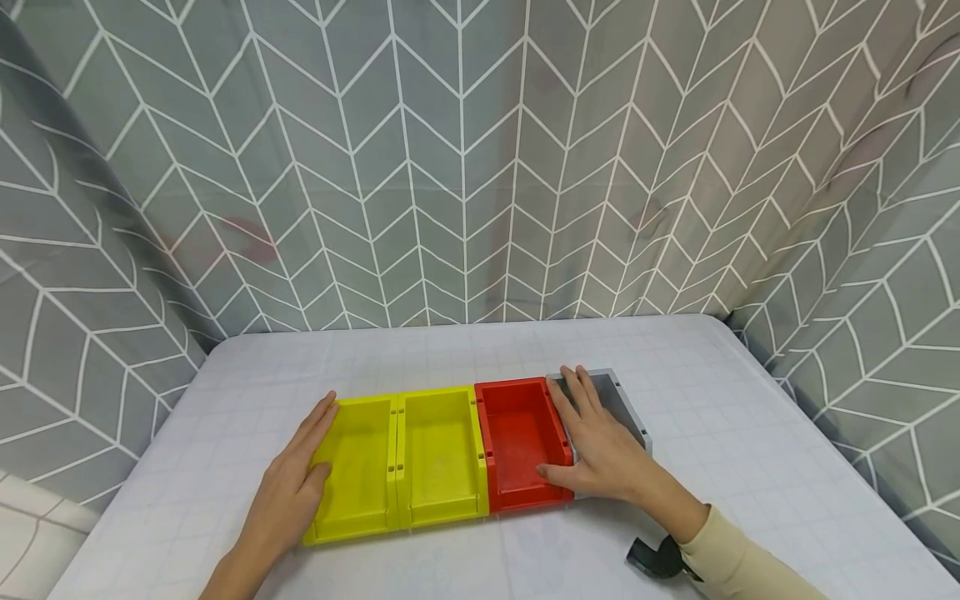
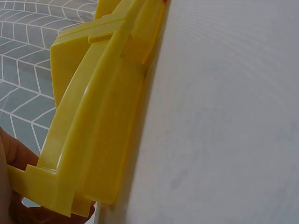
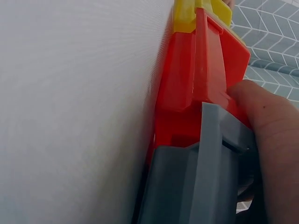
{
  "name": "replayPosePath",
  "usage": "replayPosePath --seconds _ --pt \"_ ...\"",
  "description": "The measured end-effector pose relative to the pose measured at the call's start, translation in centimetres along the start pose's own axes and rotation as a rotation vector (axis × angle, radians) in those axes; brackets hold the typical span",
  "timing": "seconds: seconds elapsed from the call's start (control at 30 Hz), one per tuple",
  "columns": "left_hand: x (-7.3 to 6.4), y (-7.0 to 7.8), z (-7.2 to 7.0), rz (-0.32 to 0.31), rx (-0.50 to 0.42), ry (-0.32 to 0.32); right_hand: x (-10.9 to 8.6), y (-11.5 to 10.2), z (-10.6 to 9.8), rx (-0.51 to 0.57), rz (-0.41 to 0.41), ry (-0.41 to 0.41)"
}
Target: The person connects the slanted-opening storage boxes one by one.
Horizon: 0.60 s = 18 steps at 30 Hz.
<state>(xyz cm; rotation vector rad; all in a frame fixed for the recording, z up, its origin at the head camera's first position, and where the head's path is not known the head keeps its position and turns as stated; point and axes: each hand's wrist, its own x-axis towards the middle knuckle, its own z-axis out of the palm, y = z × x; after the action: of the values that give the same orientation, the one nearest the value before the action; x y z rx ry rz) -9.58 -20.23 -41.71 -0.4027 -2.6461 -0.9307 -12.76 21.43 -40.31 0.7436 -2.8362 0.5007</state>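
Four-sided plastic bins stand side by side in a row: a left yellow bin [image 1: 356, 467], a second yellow bin [image 1: 441, 458], a red bin [image 1: 521, 442] and a grey bin [image 1: 618, 404]. My left hand [image 1: 281, 492] grips the left yellow bin's outer side wall, thumb over the rim and fingers along the outside. In the left wrist view that wall lies between thumb and fingers. My right hand [image 1: 603, 450] holds the adjoining red and grey walls, its thumb inside the red bin and its fingers across the grey one, partly hiding it.
A white cloth covers the table [image 1: 405, 354]. Near my right sleeve [image 1: 742, 558] lies a small black object [image 1: 656, 557], partly hidden by the forearm. A grey curtain [image 1: 465, 167] with white chevrons hangs behind the table and along its sides.
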Motion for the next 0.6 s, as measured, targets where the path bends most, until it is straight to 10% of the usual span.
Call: replayPosePath --seconds 0.6 --pt "-0.14 0.09 -0.04 -0.014 -0.007 -0.008 -0.08 0.13 0.0 0.009 0.017 -0.045"
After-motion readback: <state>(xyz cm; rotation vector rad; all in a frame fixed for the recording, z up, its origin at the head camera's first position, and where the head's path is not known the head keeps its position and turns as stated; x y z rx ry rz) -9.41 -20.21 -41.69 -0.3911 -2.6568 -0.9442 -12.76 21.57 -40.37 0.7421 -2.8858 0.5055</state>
